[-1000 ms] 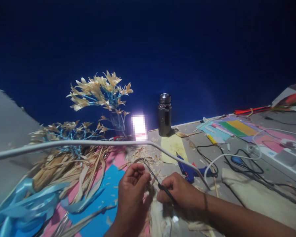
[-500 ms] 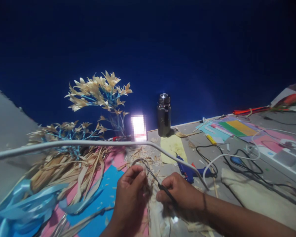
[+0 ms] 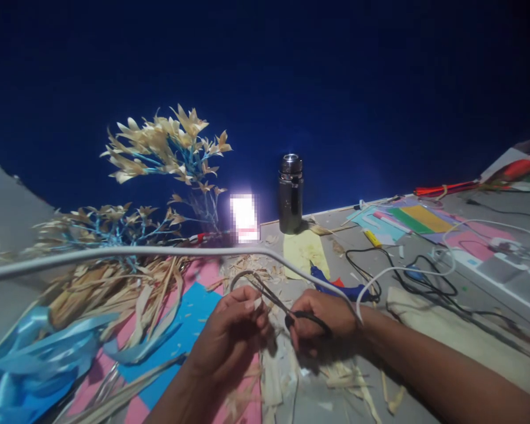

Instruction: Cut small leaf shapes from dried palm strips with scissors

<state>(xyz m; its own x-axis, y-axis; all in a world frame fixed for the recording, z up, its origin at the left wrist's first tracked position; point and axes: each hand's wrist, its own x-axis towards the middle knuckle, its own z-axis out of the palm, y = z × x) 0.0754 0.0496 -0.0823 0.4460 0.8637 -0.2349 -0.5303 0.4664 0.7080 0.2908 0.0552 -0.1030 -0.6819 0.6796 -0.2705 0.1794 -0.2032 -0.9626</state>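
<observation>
My right hand (image 3: 320, 315) is closed around the dark handles of a pair of scissors (image 3: 276, 299), whose blades point left and away from me. Just left of it, my left hand (image 3: 236, 318) is pinched, fingertips close beside the blades. Something pale shows at its thumb tip, too small to tell whether it is a scrap or the nail. Dry husk scraps (image 3: 278, 377) lie beneath both hands. A blue sheet (image 3: 165, 347) on a pink sheet (image 3: 245, 377) lies by my left forearm. Beyond my right hand lies a blue glue gun (image 3: 347, 290).
A white cable (image 3: 159, 252) crosses in front of my hands. Husk flowers (image 3: 159, 147) on blue stems stand back left, near blue ribbon (image 3: 48, 359). A dark flask (image 3: 290, 200) stands behind a yellow sheet (image 3: 307, 253). Black cords (image 3: 419, 282) and a power strip (image 3: 490, 277) lie right.
The view has shifted slightly, so the background sits a little higher and further left. My right hand has turned, showing the scissors' handle loops more, and my left hand stays pinched by the blades.
</observation>
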